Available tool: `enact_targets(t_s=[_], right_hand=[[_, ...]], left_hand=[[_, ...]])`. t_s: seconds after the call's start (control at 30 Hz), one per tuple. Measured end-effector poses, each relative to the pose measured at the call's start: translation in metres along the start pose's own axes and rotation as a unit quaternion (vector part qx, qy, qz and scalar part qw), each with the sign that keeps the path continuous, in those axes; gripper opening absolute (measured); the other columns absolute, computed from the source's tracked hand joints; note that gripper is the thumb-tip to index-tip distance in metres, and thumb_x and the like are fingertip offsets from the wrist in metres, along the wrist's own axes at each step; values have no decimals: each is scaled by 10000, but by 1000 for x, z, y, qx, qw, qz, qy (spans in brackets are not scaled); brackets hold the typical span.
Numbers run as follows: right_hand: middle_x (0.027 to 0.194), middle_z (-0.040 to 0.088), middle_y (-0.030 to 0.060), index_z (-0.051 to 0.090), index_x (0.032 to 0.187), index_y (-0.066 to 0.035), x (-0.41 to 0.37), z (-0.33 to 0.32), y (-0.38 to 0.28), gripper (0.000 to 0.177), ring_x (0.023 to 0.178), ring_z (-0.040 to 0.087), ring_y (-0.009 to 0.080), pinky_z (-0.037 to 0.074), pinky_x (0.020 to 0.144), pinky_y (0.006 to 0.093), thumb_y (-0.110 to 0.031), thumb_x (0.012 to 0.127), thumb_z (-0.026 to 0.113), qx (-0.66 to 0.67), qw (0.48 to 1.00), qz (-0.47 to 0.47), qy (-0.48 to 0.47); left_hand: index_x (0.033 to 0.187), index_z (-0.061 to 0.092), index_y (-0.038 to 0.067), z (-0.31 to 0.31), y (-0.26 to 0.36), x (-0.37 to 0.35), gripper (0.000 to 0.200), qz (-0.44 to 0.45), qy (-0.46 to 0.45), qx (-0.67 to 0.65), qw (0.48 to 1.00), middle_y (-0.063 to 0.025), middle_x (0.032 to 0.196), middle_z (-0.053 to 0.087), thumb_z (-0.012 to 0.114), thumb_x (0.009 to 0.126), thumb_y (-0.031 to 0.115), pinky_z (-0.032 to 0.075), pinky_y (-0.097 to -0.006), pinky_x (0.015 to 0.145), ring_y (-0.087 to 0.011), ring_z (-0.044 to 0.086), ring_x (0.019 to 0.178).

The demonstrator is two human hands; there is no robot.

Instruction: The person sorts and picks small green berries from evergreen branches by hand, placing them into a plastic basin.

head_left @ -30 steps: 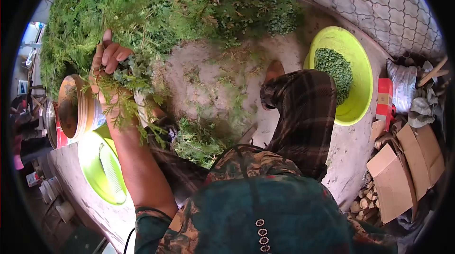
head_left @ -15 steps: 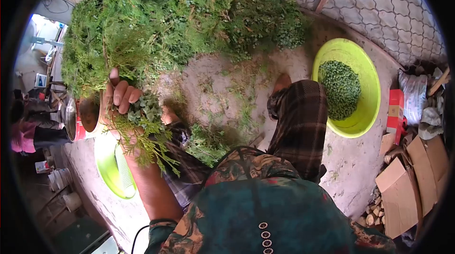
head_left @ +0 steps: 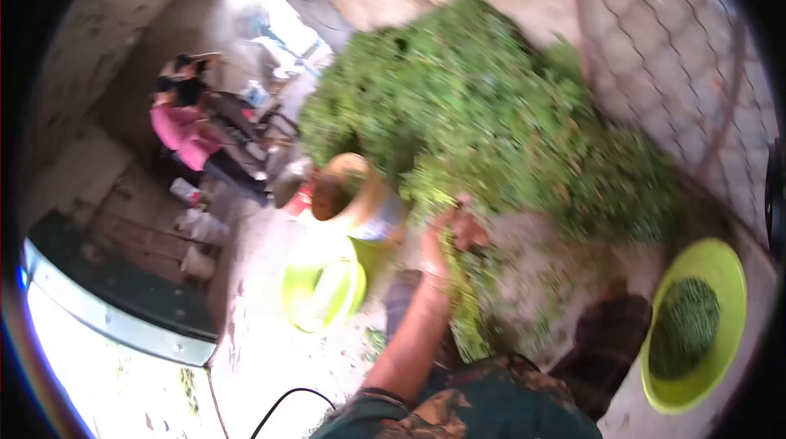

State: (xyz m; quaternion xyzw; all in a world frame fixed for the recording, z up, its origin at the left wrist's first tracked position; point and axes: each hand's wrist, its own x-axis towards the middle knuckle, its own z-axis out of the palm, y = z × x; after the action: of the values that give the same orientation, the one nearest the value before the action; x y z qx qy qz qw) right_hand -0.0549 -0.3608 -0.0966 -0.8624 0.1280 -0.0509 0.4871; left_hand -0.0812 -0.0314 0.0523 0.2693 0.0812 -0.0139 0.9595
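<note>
My left hand (head_left: 457, 230) is blurred, its fingers curled round an evergreen sprig (head_left: 467, 316) whose yellow-green foliage hangs down beside my forearm. Just beyond it lies the big heap of cut evergreen branches (head_left: 491, 128), and the hand is close to its near edge. Motion smears the exact grip and any small berries in the hand. No part of my right hand shows.
A yellow-green basin (head_left: 733, 308) holding small green berries (head_left: 688, 324) stands at right. On the left are a bucket (head_left: 372, 202) and another yellow-green tub (head_left: 295, 296). Beyond them sits a person in pink (head_left: 184, 132). Wire mesh (head_left: 655, 54) borders the heap.
My view has swung left, so the heap, basin and my left hand sit further right in the picture. The hand still holds evergreen foliage. The person and bucket show more fully.
</note>
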Motion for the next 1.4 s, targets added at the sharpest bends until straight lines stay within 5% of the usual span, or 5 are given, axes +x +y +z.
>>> enact_targets(t_s=[0.1,0.17,0.57,0.83,1.4], right_hand=[[744,556,102,553,919,-36,5,-2,0,194,644,519,255,414,572,316,-224,877,541,17,1000,12,-3],[739,554,100,551,914,-37,5,-6,3,192,637,517,251,411,567,314,-224,877,541,21,1000,17,-6],[707,539,88,543,887,-42,4,-12,8,182,598,502,229,396,536,300,-224,876,541,39,999,27,2],[686,529,80,537,869,-46,0,-9,2,178,572,492,215,386,515,291,-224,876,541,43,998,36,20],[640,507,63,525,831,-55,7,12,5,176,517,472,184,364,471,271,-224,875,542,52,995,58,57]], left_hand=[[1122,512,14,18,-3,-5,268,-10,-67,-7,998,42,622,391,468,929,194,373,-279,621,-75,367,502],[1092,497,51,31,-8,-8,237,-21,-1,-27,999,37,579,354,432,921,201,366,-295,580,-92,322,462],[1128,532,39,47,-42,12,283,-72,-99,-25,992,38,611,375,369,965,203,369,-287,618,-87,343,485],[1115,503,41,54,-40,-3,267,-132,-34,-6,991,30,596,369,342,971,200,359,-293,588,-94,331,463],[1130,547,26,-41,35,-34,291,-69,-65,-93,991,30,622,392,375,941,165,358,-278,635,-95,362,502]])
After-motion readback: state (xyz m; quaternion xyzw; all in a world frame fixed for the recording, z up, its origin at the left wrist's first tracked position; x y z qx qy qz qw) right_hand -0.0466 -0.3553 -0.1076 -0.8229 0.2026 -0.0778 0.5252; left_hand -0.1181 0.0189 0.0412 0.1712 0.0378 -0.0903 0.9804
